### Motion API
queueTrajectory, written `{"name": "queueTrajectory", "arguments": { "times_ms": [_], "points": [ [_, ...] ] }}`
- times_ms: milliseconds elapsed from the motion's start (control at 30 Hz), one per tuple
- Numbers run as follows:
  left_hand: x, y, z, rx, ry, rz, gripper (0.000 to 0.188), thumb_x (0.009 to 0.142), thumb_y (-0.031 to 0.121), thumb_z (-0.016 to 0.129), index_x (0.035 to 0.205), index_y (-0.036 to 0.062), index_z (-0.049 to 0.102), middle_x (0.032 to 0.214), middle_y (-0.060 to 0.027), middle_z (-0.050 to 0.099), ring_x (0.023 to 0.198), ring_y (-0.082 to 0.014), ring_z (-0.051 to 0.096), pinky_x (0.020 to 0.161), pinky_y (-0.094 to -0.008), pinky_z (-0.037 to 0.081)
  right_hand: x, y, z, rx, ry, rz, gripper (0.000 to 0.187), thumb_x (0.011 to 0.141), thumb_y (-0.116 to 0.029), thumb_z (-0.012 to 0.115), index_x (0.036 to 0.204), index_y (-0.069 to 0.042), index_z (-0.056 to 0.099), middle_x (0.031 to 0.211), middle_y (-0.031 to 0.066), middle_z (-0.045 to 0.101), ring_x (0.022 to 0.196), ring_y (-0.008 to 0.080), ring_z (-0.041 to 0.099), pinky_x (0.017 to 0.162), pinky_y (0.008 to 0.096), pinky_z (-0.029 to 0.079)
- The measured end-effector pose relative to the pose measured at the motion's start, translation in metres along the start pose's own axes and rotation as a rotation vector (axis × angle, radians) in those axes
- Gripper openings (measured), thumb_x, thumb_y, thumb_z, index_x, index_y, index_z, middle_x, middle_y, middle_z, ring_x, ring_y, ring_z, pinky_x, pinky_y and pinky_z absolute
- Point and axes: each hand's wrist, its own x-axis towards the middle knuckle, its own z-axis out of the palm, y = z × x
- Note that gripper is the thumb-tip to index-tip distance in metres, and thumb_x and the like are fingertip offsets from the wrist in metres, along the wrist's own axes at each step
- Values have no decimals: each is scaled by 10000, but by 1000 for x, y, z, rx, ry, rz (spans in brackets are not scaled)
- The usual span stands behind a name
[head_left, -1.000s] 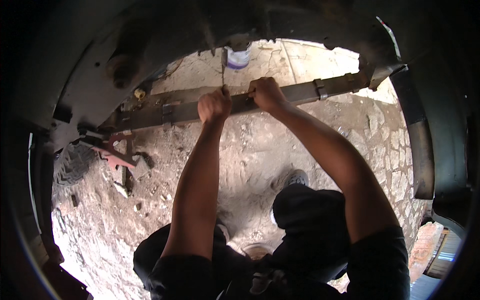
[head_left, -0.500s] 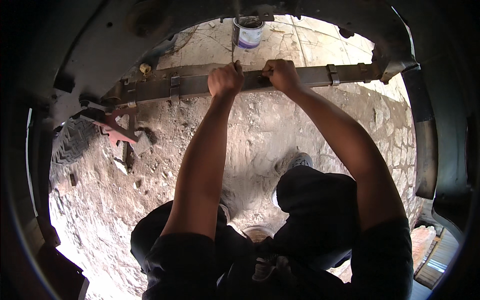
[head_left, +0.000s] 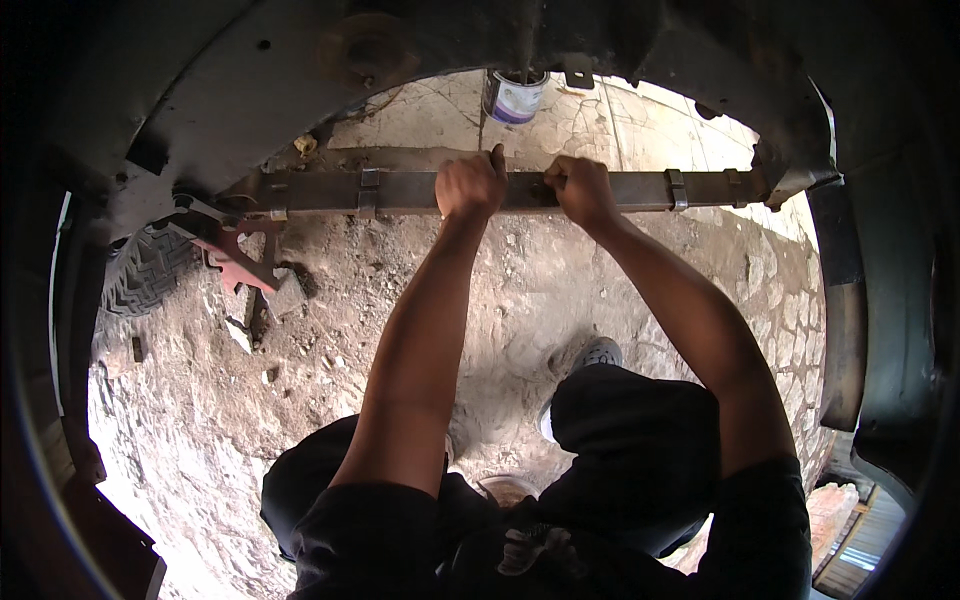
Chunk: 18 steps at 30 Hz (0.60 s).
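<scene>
A long dark leaf spring [head_left: 410, 193] runs crosswise in front of me, bound by several metal clips. My left hand [head_left: 471, 185] is closed over it left of the middle, thumb pointing up. Just to the right, my right hand [head_left: 583, 190] is closed with the fingers curled in at the spring's dark middle spot. Whatever lies between those fingertips is too small to make out. Beyond the spring, a white and purple paint can [head_left: 515, 100] stands on the pale paving.
Dark vehicle bodywork [head_left: 230, 90] arches overhead and down both sides. At the left, a red metal stand [head_left: 240, 268] sits beside a treaded tyre [head_left: 150, 275] and broken stones [head_left: 286, 294]. Rough dirt ground [head_left: 390, 300] with scattered rubble lies below.
The view has tilted, so the spring, can and hands sit lower in the picture. Both hands keep about the same places on the spring.
</scene>
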Motion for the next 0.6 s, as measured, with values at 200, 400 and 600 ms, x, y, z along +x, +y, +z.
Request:
{"name": "queueTrajectory", "arguments": {
  "times_ms": [200, 400, 600],
  "points": [
    [-2, 3, 0, -34, -58, 19, 630, 1090, 514, 383, 935, 59, 791, 923, -236, 765, 955, -405, 744, 947, -509, 552, -31, 7, -8, -124, -65, -77, 42, 840, -44, 721, 867, -60, 749, 815, 197, 729, 829, 395, 730, 755, 471, 563],
    [-5, -7, 16, 86, 68, 15, 631, 1103, 472, 386, 834, 57, 778, 871, -224, 766, 896, -379, 747, 977, -492, 531, 0, -11, -6, 2, -70, 94, 97, 785, 11, 740, 863, -41, 762, 862, 167, 771, 866, 343, 765, 805, 434, 596],
    [-2, 3, 4, 30, 49, 52, 648, 1110, 478, 364, 831, 72, 784, 820, -220, 760, 813, -384, 750, 961, -466, 536, -13, -8, 17, 61, 134, 137, 98, 807, -16, 695, 849, -62, 770, 852, 156, 770, 863, 365, 748, 811, 473, 580]
  ]
}}
